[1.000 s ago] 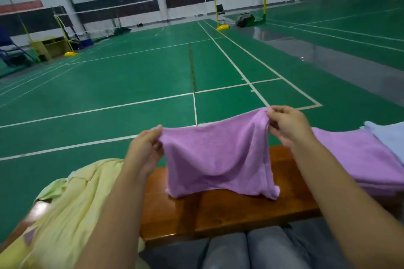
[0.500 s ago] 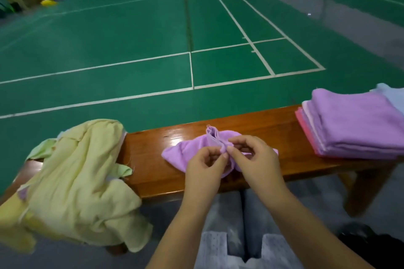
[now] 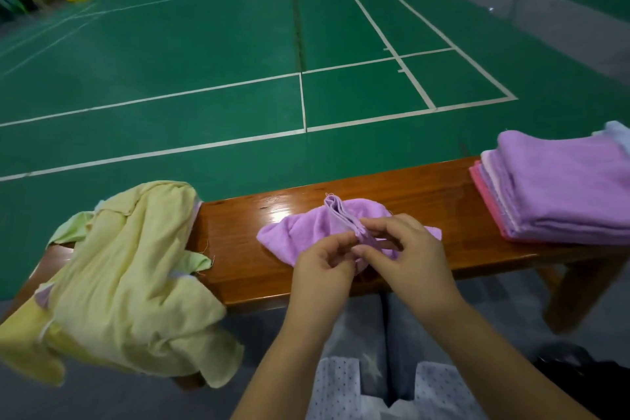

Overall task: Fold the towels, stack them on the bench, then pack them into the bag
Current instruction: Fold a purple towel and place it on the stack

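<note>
Both forearms reach forward from the bottom of the view and meet over the middle of the tabletop point(image 3: 245, 259). The left hand point(image 3: 324, 264) is turned palm toward the right, fingers curled, thumb and fingertips pinching the bunched edge of the purple towel point(image 3: 300, 232). The right hand point(image 3: 409, 256) sits just beside it, almost touching, its fingers bent inward and pinching the same gathered edge from the other side. The wrists are angled toward each other, so the two hands form a narrow wedge above the cloth.

The purple towel lies on the tabletop under and in front of the hands, doubled over, with its layered hems standing up in a small ridge between the fingertips. One end spreads left of the left hand, the other shows past the right hand.

To the right on the tabletop, well apart from the hands, sits a stack point(image 3: 566, 194) of folded towels, purple on top with pink edges below. On the left end a heap point(image 3: 126, 283) of unfolded yellow and light green towels drapes over the tabletop's front edge. Beyond lies a green court floor point(image 3: 204, 78) with white lines.
</note>
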Action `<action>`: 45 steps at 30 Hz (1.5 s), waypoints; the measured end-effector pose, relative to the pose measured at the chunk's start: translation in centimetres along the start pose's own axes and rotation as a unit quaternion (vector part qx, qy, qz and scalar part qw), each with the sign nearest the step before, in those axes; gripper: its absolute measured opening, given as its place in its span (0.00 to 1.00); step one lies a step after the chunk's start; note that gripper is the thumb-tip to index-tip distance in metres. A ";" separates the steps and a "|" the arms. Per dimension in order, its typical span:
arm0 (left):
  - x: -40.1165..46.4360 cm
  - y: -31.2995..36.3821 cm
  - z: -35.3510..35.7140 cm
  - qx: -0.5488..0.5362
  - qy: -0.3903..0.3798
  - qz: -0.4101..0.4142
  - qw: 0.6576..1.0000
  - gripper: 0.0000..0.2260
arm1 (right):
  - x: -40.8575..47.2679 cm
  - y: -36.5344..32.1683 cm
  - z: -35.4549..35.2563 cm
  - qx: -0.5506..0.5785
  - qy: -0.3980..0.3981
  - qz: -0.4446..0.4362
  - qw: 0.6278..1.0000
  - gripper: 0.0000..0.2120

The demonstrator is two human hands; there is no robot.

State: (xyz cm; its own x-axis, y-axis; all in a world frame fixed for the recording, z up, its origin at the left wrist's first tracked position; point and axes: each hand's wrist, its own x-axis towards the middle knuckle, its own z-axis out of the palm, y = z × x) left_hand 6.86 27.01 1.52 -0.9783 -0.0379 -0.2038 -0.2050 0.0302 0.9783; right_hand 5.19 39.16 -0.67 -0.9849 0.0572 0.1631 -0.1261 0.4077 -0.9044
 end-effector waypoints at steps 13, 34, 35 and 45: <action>7.6 -1.0 -5.3 0.419 0.013 0.145 0.896 0.27 | 0.2 1.9 -2.4 0.059 -0.122 -0.015 0.991 0.11; 13.7 9.7 -7.1 0.229 -0.102 0.234 0.939 0.08 | 8.1 -2.0 -8.9 0.026 -0.012 -0.077 0.997 0.11; 13.1 11.3 -7.1 0.189 -0.089 0.257 0.944 0.08 | 8.8 -3.4 -9.4 0.038 -0.006 -0.096 0.995 0.11; 9.1 16.7 -6.9 0.101 -0.005 0.344 0.933 0.06 | 11.1 -11.5 -12.6 0.037 0.013 -0.193 0.980 0.08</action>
State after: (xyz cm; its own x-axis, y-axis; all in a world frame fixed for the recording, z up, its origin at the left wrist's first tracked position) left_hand -5.23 20.30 16.23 -0.8806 0.0704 0.4687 0.4714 0.2320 0.8509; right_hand -2.83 46.56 16.50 -0.8592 -0.0638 0.5076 -0.4975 0.3359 -0.7998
